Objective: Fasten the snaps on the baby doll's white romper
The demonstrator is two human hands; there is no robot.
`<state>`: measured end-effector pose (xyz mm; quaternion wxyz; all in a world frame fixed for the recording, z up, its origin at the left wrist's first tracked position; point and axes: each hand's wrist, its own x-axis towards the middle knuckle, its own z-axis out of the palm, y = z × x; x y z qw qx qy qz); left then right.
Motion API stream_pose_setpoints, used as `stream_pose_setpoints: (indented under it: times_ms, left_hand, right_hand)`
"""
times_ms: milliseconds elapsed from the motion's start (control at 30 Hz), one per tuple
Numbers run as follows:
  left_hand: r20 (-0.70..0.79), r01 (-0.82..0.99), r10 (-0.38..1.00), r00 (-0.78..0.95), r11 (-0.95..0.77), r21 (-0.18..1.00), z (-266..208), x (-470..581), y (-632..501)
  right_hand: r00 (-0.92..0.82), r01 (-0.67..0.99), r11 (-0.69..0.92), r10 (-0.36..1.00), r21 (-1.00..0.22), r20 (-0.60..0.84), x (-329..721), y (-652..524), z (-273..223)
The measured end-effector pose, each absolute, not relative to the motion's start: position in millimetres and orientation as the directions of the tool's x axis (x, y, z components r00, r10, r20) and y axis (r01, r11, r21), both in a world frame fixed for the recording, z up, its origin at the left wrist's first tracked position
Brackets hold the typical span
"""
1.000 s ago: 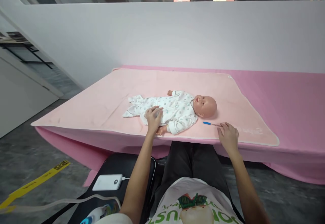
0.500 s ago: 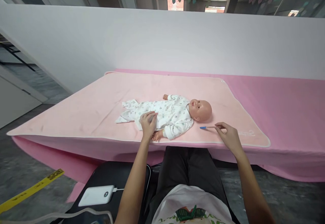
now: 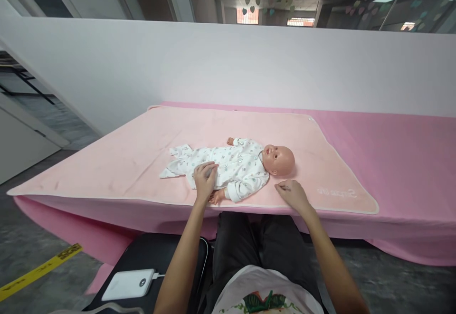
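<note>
Baby doll point(image 3: 231, 162) is lying on its back on a pale pink mat point(image 3: 117, 162), which is covering part of a pink-draped table point(image 3: 402, 171). Head view: bald head point(image 3: 281, 161) is pointing toward the mat's right edge, legs toward its left corner. Near arm is reaching out almost to the near edge; the other arm is pointing toward the far edge.

Step in hand, as I'm reading it: left hand is steadying the body, right hand is working beside the head. Left hand point(image 3: 204, 180) is resting on the lower body with fingers curling; can't tell if it's gripping cloth. Right hand point(image 3: 294, 194) is hovering or resting between the head and the near edge, fingertips pinching together, apart from the doll. Can't tell if anything is sitting in that pinch. Next move, my guess: it's calling for a light hold on the body and careful fingers around the neck and near shoulder.

Doll's looks: smooth, tan, hairless head; printed white outfit point(image 3: 245, 159) is buttoning down the front. Trouser ends are lying flat, no feet showing. Off the surface, a white device point(image 3: 128, 284) is resting on a black seat point(image 3: 156, 245).
</note>
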<state>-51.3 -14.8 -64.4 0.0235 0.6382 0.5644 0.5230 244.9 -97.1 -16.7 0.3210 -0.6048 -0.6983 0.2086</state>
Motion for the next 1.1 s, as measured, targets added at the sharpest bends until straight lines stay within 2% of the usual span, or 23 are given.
stream_pose_setpoints:
  times_ms: [67,133,200,267,333,367,400,467,533,567,700,767,867,967,1100]
  left_hand:
    - [0.641,0.696,0.746,-0.181,-0.364,0.619,-64,-51,-15]
    - [0.639,0.697,0.747,-0.181,-0.361,0.62,-63,-51,-16]
    - [0.636,0.698,0.749,-0.184,-0.356,0.621,-62,-50,-16]
    - [0.633,0.697,0.752,-0.186,-0.353,0.624,-61,-50,-17]
    - [0.632,0.693,0.752,-0.188,-0.354,0.628,-61,-50,-17]
    - [0.632,0.692,0.752,-0.188,-0.355,0.628,-61,-50,-17]
    - [0.633,0.691,0.751,-0.188,-0.357,0.628,-61,-50,-17]
    - [0.634,0.69,0.75,-0.186,-0.36,0.628,-60,-50,-17]
    - [0.632,0.69,0.753,-0.182,-0.36,0.628,-60,-50,-17]
    - [0.63,0.69,0.755,-0.182,-0.358,0.629,-61,-50,-16]
    - [0.638,0.696,0.747,-0.189,-0.356,0.623,-61,-50,-16]
    - [0.639,0.702,0.746,-0.187,-0.353,0.618,-61,-50,-15]
    - [0.634,0.703,0.751,-0.182,-0.351,0.618,-61,-49,-16]
    - [0.635,0.698,0.75,-0.184,-0.356,0.622,-61,-50,-16]
    - [0.634,0.704,0.752,-0.18,-0.352,0.617,-62,-52,-14]
  right_hand:
    - [-0.213,0.574,0.226,0.969,-0.787,0.123,245,-84,7]
    - [-0.261,0.391,0.229,0.956,-0.892,0.131,249,-64,45]
    - [-0.158,0.167,0.289,0.952,-0.943,0.263,254,-43,86]
    - [-0.016,-0.06,0.39,0.92,-0.919,0.392,254,-28,117]
    - [0.059,-0.195,0.404,0.914,-0.894,0.401,246,-26,130]
    - [0.042,-0.216,0.38,0.924,-0.899,0.381,239,-29,129]
    - [-0.02,-0.193,0.339,0.937,-0.921,0.349,231,-34,126]
    - [-0.233,-0.015,0.263,0.937,-0.965,0.259,217,-47,117]
    - [-0.383,0.163,0.275,0.903,-0.947,0.197,211,-56,119]
    - [-0.414,0.192,0.305,0.887,-0.933,0.204,213,-58,126]
    - [-0.327,0.038,0.408,0.868,-0.912,0.374,228,-59,166]
    - [-0.328,0.005,0.398,0.867,-0.918,0.374,225,-58,167]
    - [-0.458,0.167,0.396,0.842,-0.903,0.284,203,-57,136]
    - [-0.509,0.315,0.443,0.825,-0.839,0.245,189,-50,115]
    - [-0.398,0.23,0.521,0.821,-0.822,0.409,208,-38,150]
